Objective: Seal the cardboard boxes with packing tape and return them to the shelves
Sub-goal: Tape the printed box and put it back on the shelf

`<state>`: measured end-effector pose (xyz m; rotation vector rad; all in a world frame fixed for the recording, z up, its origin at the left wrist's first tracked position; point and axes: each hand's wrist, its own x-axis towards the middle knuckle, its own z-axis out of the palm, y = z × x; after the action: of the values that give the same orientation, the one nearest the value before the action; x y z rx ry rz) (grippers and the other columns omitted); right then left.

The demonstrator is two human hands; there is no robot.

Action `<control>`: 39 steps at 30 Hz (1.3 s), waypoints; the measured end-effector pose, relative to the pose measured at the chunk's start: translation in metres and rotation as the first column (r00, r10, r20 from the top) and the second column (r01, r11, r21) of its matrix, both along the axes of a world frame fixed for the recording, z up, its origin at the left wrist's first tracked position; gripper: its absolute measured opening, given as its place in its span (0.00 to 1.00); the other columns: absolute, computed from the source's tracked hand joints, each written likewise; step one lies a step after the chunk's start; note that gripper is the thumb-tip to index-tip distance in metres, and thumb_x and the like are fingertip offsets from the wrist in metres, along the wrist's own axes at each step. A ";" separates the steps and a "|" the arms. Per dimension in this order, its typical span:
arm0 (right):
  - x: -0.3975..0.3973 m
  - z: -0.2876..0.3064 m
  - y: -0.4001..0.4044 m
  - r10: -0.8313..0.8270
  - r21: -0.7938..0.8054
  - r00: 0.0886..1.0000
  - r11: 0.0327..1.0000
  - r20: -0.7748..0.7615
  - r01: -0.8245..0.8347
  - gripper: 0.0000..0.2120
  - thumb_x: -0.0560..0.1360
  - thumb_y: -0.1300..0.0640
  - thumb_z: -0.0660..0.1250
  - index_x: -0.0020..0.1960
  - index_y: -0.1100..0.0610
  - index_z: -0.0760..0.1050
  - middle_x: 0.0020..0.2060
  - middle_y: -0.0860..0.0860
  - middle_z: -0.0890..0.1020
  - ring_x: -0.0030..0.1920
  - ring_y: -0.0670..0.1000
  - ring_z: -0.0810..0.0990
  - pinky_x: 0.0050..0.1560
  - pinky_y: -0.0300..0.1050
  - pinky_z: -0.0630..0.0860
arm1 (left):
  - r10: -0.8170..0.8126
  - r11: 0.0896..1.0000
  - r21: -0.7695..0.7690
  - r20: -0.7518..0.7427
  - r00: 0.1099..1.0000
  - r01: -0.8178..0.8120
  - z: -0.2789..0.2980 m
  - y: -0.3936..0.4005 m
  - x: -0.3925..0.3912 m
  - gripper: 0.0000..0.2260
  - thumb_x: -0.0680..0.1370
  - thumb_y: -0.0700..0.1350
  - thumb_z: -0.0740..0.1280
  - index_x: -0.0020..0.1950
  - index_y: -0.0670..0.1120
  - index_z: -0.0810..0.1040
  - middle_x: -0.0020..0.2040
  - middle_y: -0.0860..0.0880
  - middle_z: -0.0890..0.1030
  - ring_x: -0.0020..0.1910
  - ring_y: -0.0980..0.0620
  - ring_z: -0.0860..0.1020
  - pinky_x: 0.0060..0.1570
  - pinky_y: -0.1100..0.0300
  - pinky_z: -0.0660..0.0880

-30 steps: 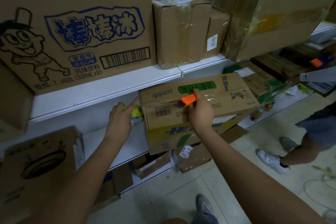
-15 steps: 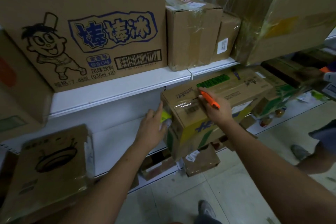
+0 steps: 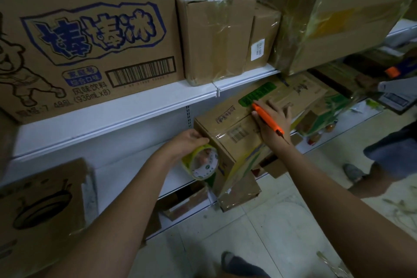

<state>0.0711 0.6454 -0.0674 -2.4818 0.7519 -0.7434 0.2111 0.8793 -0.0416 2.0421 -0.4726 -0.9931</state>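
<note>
White metal shelves (image 3: 126, 117) fill the view, with a tiled floor (image 3: 282, 228) below them. On the upper shelf stands a big carton (image 3: 90, 36) printed with blue characters, a cartoon figure and a barcode. Right of it stand a plain taped box (image 3: 214, 31) and, touching that one, a smaller box (image 3: 262, 36) with a white label. Further right a large box wrapped in clear film (image 3: 338, 11) overhangs the shelf edge.

On the lower shelf, at the left, a carton with a pan drawing (image 3: 42, 201) leans toward the camera. The task's cardboard box (image 3: 239, 135), brown with a green label and green-and-yellow print on its front, sits tilted at the front of the lower shelf, its near corner jutting out past the shelf edge. Clear tape runs across its top and down its front face. More boxes lie behind and to the right of it, and other cartons stand on the floor under the shelf.

The right hand (image 3: 273, 124) lies on top of the box, fingers stretched forward along the taped seam; its grip holds an orange utility knife (image 3: 267, 119) pinned across the back of the palm side, the blade end pointing toward the wrist. The left hand (image 3: 185, 142) is at the box's left end, and its grip curls round a roll of packing tape (image 3: 200, 162), yellowish with a white core, which touches the box's side.

At the far right another person's legs (image 3: 383, 165) and hand with an orange tool (image 3: 392, 72) show.
</note>
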 end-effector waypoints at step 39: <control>-0.003 0.018 0.098 -0.035 0.438 0.983 0.898 0.180 -0.049 0.04 0.80 0.43 0.64 0.49 0.38 0.68 0.44 0.40 0.75 0.50 0.46 0.77 0.47 0.38 0.71 | 0.747 0.654 -0.143 -0.041 0.664 -0.743 -0.006 -0.013 -0.135 0.40 0.70 0.49 0.79 0.73 0.44 0.59 0.67 0.41 0.59 0.58 0.43 0.72 0.57 0.51 0.77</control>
<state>0.0680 0.7433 -0.0499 -1.9765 0.7468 -0.6969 0.0760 0.8663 -0.0471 1.8341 0.2979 -0.3985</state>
